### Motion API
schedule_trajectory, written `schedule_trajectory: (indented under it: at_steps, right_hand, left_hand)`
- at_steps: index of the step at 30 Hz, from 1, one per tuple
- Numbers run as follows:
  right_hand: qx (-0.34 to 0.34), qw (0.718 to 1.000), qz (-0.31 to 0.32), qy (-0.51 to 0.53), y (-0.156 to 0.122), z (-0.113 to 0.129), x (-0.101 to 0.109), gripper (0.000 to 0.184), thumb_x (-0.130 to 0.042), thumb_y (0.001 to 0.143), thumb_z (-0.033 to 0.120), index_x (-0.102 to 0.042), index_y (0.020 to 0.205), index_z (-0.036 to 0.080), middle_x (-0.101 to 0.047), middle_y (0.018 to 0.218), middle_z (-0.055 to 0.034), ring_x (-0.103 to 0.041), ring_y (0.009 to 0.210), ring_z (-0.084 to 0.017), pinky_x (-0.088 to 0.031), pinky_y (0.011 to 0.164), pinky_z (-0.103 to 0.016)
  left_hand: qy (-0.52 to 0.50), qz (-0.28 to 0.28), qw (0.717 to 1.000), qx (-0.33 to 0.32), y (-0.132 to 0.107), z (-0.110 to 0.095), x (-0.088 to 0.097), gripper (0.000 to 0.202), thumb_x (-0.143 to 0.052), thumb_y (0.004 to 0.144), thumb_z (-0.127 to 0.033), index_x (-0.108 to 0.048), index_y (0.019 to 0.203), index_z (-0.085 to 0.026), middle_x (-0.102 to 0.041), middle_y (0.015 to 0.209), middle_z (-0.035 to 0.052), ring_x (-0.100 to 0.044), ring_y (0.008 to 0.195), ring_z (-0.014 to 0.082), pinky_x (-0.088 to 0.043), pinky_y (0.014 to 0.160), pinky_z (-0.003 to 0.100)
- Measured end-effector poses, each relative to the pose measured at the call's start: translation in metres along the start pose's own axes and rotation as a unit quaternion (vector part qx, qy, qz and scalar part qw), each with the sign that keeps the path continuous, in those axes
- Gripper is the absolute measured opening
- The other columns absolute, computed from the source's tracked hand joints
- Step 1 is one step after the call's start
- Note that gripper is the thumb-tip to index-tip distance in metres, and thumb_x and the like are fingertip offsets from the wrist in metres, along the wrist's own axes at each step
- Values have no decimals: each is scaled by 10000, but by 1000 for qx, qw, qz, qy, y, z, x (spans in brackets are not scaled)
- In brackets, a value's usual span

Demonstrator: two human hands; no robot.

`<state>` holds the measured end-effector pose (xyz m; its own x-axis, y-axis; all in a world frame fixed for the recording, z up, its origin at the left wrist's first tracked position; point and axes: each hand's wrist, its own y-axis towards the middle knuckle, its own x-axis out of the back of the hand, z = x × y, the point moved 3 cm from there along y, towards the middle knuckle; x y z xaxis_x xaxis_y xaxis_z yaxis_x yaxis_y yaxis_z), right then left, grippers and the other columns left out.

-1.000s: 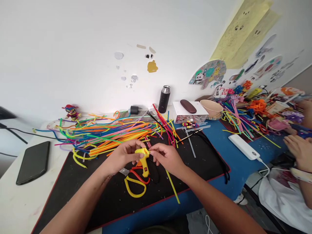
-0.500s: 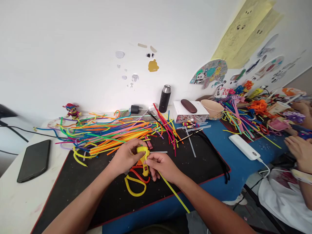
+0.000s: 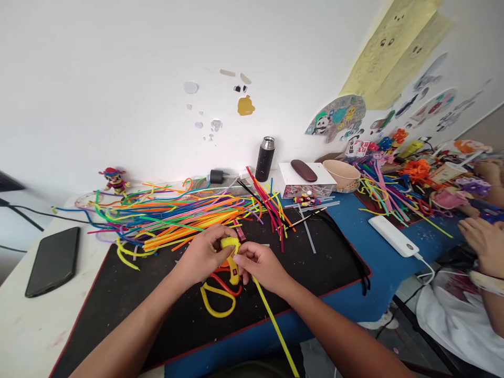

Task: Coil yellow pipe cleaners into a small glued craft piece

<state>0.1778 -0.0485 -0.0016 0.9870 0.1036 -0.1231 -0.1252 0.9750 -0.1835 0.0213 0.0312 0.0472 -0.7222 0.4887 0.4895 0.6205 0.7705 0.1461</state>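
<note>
My left hand (image 3: 205, 256) pinches a small tight coil of yellow pipe cleaner (image 3: 228, 242) between thumb and fingers. My right hand (image 3: 261, 265) is closed on the same fuzzy stem at the coil's right side. From under that hand the long free tail of the yellow pipe cleaner (image 3: 273, 320) runs down toward the mat's front edge. Just below my hands lies a yellow tool with a small red switch (image 3: 234, 273), partly covered by my fingers. Beside it are a yellow loop handle (image 3: 219, 302) and a red loop handle (image 3: 226, 283), seemingly of scissors.
Many coloured pipe cleaners (image 3: 189, 212) are heaped behind my hands on the black mat (image 3: 165, 320). A phone (image 3: 53, 261) lies left. At the back stand a black flask (image 3: 265, 159), a white box (image 3: 289, 176) and a bowl (image 3: 342, 176). On the right are a white power bank (image 3: 394, 236) and another person's hand (image 3: 480, 236).
The yellow tail has swung to a steeper angle and reaches lower. My right hand has shifted slightly by the coil; my left hand keeps its hold. The view has moved slightly.
</note>
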Motion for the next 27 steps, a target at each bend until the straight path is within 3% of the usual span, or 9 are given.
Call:
schedule_trajectory:
  at_steps: [5,9,16,22,27]
  right_hand:
    - [-20,1000,17,13,0,3,-2,438,-722,870,617,-615,828,194,-599,530,59,-547,405,-102,-362,414,-205]
    - [-37,998,-6,57,0,8,2,461,-714,865,638,-669,880,180,-538,450,81,-522,365,-104,-295,374,-196]
    - [-61,989,-12,134,-1,-1,-1,523,-752,815,692,-669,855,177,-461,401,105,-457,314,-95,-249,348,-201]
    - [-58,993,1,99,-4,2,-3,567,-721,827,729,-692,905,169,-521,447,80,-509,346,-107,-274,358,-202]
    - [-36,998,-27,53,-4,6,2,587,-625,895,744,-714,956,166,-571,506,54,-479,371,-93,-289,382,-205]
  left_hand:
    - [6,-3,1000,-1,1,2,2,145,-647,862,-219,-714,990,-233,-731,954,34,-627,760,184,-449,660,283]
    - [29,-11,999,-16,2,6,5,128,-650,875,-221,-720,981,-239,-716,936,31,-622,764,187,-447,660,281]
    - [54,-20,998,-33,3,6,6,124,-630,901,-234,-713,993,-238,-697,925,37,-619,750,186,-460,659,283]
    - [43,-18,998,-29,3,7,4,125,-640,901,-243,-721,997,-239,-711,936,42,-623,763,191,-461,664,283]
    - [-67,-100,993,18,5,16,23,182,-742,860,-313,-722,1012,-215,-723,972,47,-636,798,192,-487,706,293]
